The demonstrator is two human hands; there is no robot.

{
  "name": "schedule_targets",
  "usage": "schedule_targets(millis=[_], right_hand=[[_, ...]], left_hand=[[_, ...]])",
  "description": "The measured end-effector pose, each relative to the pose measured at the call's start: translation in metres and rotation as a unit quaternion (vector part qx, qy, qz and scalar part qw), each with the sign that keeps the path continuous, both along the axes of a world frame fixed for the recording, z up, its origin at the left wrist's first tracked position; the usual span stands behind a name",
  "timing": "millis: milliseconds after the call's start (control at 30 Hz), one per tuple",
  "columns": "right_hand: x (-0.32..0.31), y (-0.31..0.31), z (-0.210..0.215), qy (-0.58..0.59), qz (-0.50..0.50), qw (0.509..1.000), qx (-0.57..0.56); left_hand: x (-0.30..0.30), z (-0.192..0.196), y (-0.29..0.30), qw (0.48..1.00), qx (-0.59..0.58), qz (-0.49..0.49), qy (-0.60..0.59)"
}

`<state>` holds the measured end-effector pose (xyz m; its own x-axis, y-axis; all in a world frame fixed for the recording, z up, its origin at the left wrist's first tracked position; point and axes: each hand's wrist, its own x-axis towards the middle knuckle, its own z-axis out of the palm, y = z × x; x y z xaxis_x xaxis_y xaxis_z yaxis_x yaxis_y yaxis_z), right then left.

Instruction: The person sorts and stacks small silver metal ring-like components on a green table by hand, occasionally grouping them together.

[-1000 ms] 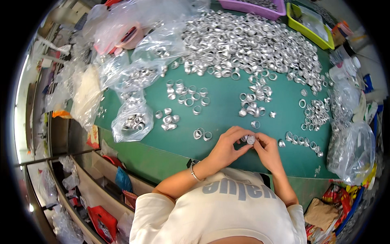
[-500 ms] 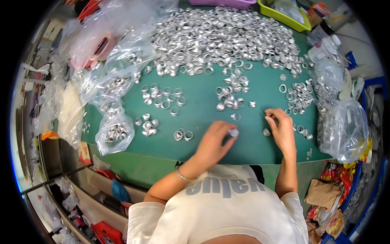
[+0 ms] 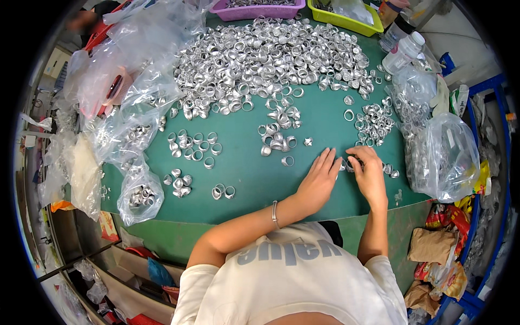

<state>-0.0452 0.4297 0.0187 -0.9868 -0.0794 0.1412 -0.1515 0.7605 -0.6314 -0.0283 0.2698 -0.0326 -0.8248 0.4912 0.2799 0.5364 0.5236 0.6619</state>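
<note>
My left hand (image 3: 319, 177) lies flat on the green table (image 3: 244, 173), fingers stretched out and slightly apart, tips beside a few silver metal rings (image 3: 390, 172). My right hand (image 3: 369, 174) is just to its right, fingers bent down onto those rings; whether it grips one is hidden. A single ring (image 3: 287, 161) lies a little left of my left hand. A large heap of the same rings (image 3: 271, 54) covers the far side of the table.
Small groups of rings (image 3: 192, 145) lie at centre left. Clear plastic bags with rings (image 3: 141, 192) sit along the left edge, and a full bag (image 3: 444, 157) at right. A purple tray (image 3: 260, 10), a yellow-green tray (image 3: 346, 19) and a white bottle (image 3: 403, 51) stand at the back.
My hands were joined on a ring near the table's front edge, then parted. Now they have come together again further right, at the small group of rings, with my left hand flat.
</note>
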Motion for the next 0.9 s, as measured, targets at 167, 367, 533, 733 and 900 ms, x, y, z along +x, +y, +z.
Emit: schedule_targets(millis=[167, 367, 533, 733, 900], right_hand=[[-0.01, -0.029, 0.003, 0.017, 0.05, 0.998, -0.037], [-0.038, -0.062, -0.021, 0.052, 0.131, 0.989, 0.031], [-0.044, -0.058, -0.023, -0.039, 0.036, 0.983, -0.177], [-0.056, -0.066, -0.018, -0.03, 0.041, 0.997, -0.063], [-0.085, -0.089, -0.041, 0.085, 0.066, 0.99, 0.092]], left_hand=[[0.007, 0.018, -0.033, 0.995, 0.073, -0.02, -0.061], [0.007, 0.02, -0.073, 0.988, 0.008, 0.152, -0.033], [0.004, 0.019, -0.077, 0.985, 0.024, 0.17, -0.023], [-0.01, 0.019, -0.076, 0.977, -0.07, 0.199, 0.042], [-0.02, 0.011, -0.071, 0.966, -0.155, 0.201, 0.053]])
